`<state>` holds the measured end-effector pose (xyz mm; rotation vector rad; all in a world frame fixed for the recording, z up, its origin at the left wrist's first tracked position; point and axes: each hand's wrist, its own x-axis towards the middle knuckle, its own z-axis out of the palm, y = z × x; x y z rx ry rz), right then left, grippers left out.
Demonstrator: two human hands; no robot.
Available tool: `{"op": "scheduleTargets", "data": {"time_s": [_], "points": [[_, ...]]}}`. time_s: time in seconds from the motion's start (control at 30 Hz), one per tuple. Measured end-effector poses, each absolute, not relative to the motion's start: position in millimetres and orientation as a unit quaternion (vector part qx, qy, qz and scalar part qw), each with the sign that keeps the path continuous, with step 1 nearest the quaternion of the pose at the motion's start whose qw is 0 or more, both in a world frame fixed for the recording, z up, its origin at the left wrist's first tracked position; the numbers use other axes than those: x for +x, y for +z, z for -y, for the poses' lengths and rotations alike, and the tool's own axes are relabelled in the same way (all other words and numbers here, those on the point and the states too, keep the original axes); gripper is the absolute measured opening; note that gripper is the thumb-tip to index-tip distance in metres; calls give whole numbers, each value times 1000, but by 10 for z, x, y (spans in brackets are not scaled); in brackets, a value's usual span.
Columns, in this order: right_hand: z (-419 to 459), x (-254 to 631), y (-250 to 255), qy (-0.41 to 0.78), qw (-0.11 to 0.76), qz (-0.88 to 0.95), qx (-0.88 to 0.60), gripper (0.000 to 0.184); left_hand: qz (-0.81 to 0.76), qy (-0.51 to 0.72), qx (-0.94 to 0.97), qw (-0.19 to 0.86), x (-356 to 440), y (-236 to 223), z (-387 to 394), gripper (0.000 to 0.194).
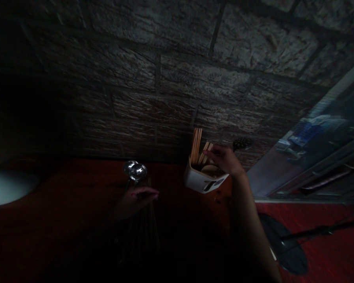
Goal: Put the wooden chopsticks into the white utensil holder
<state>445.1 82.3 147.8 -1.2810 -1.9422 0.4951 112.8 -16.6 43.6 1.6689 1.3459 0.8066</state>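
Note:
My right hand (pixel 222 157) is closed in a pinch on the tops of a few wooden chopsticks (pixel 203 158) that stand in a white utensil holder (pixel 194 179). Taller chopsticks (pixel 196 144) lean in the holder's left corner. A rounded pale utensil (pixel 210 169) sits lower inside it. My left hand (pixel 138 200) is over the dark table with its fingers pressed together; shadow hides what they grip. Just beyond it are two shiny metal ladles (pixel 137 172), their handles running toward the hand. Several thin sticks (pixel 152 228) extend below that hand, dimly visible.
A stone-block wall (pixel 171 78) rises behind the wooden table (pixel 85 177). A dark slotted spoon head (pixel 242 143) shows beyond my right wrist. A pale rounded object (pixel 11 186) lies at left. Right of the table, a black round stand base (pixel 286 243) rests on red flooring.

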Motion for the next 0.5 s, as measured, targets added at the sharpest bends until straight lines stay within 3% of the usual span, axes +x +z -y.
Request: {"op": "scheduleTargets", "data": {"time_s": [0.17,0.5], "points": [[-869,4423,1403,192,340,773,-500,41,-529,322,667,413,1137,466,174,26],[-876,4415,1409,202,360,757,-507,41,-528,317,672,412,1112,430,169,25]]}}
